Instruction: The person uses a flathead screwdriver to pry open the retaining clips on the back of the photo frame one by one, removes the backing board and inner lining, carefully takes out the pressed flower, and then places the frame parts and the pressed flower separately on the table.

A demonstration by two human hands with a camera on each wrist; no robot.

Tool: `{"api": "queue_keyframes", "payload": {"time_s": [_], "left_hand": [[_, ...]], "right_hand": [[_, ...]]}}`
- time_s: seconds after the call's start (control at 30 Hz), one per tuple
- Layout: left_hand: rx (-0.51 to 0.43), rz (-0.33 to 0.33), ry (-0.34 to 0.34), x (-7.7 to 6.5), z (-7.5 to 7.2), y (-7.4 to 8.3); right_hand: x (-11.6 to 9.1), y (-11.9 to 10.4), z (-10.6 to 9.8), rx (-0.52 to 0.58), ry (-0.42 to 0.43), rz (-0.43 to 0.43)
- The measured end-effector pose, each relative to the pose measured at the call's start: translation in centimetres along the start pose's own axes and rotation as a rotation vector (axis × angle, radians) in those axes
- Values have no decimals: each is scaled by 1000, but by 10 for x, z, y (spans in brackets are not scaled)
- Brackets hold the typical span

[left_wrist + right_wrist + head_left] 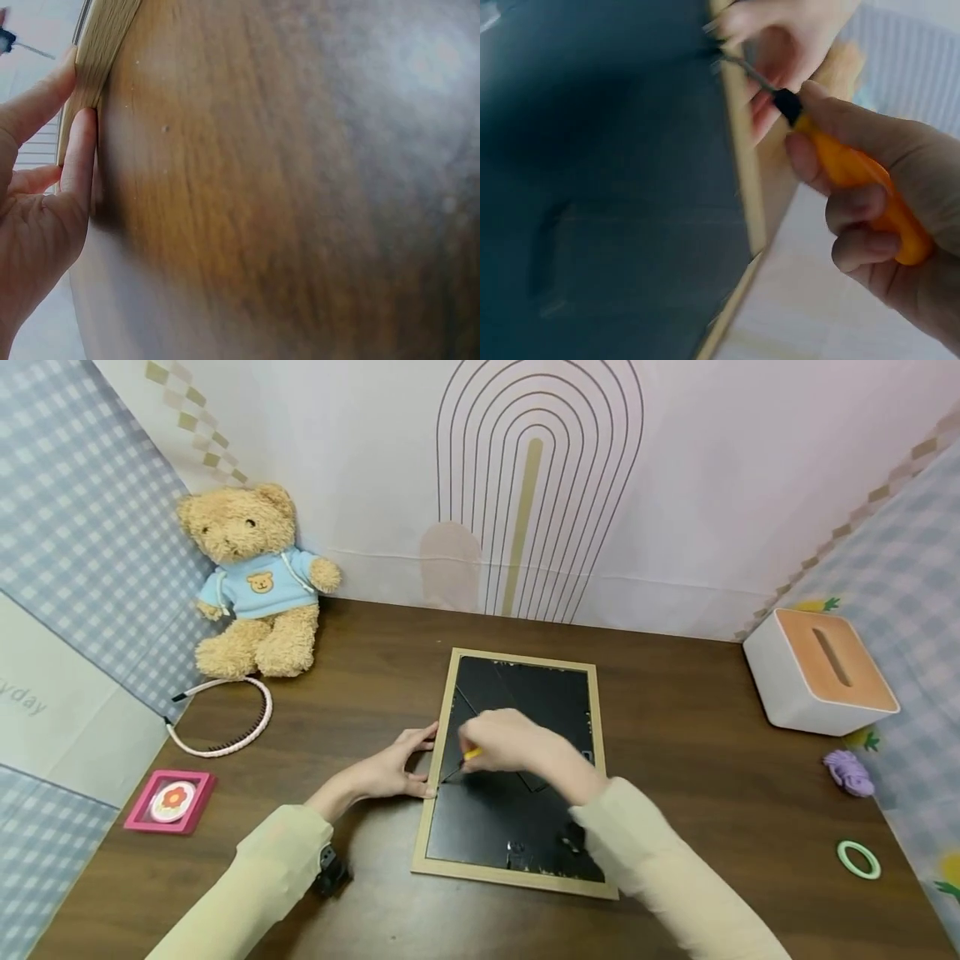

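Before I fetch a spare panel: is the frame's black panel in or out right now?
In: the head view shows the black panel filling the space inside the wooden frame.

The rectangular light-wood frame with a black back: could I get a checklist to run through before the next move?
1. Frame lies on the brown wooden table: ok.
2. Left hand touches the frame's left side: ok.
3. Right hand grips the yellow-orange-handled tool with a thin metal shaft: ok.
4. Left hand well clear of the tool's tip: not ok; they look close together.
5. Tip pressed against the frame's inner edge: cannot tell; contact is blurred.
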State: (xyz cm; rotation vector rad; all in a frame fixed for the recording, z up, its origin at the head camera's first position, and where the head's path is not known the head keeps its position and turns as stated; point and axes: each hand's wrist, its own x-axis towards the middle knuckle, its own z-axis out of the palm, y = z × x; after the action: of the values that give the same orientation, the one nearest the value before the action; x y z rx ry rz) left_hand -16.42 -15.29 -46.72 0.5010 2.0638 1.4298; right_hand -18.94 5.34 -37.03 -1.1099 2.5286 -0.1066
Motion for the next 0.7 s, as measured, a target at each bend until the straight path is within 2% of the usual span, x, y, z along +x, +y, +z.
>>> {"api": "queue_keyframes", "payload": {"time_s": [0.17,0.37,0.47,0.57,0.7], "left_hand": [[-46,-6,-8,1,2,0],[-43,-22,-2,1,2,1],[50,-16,34,4,-1,4],[146,0,66,11,-7,8],[178,-12,91,25,-19,17]], "right_hand": [[-26,47,26,238,97,72],[-28,77,45,467,276,171],[-20,82,46,497,329,226],[-11,82,46,492,345,262],[-1,80,45,451,339,300]]}}
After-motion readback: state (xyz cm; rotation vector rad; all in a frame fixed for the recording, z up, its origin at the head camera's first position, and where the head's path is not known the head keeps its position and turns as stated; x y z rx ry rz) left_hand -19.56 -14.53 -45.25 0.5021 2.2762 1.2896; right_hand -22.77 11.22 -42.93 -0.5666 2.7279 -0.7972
